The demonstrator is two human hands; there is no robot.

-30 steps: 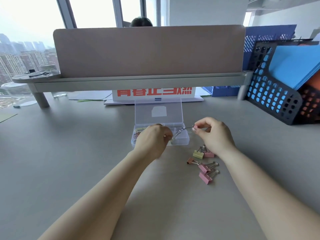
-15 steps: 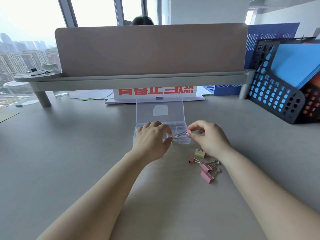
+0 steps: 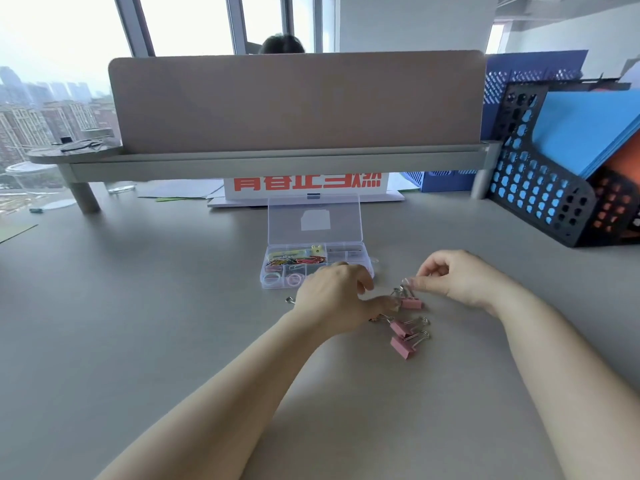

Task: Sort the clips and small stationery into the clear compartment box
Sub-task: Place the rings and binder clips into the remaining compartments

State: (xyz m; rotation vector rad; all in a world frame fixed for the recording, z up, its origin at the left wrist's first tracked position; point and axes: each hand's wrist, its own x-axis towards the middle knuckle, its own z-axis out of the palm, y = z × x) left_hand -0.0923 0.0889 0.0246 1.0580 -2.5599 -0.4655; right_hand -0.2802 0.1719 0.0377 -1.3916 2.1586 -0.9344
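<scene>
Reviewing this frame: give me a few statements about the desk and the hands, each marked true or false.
1. The clear compartment box has its lid open. True.
2. The pink binder clips lie inside the box. False: they lie on the table, to its right front.
3. Coloured paper clips sit in a back-left compartment. True.
4. The right hand lies flat on the table. False: its curled fingers pinch the wire handle of the farthest pink binder clip.

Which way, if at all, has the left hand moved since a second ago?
Yes. The left hand has left the clear box, shifting toward the person and rightward, to the pink binder clips.
</scene>
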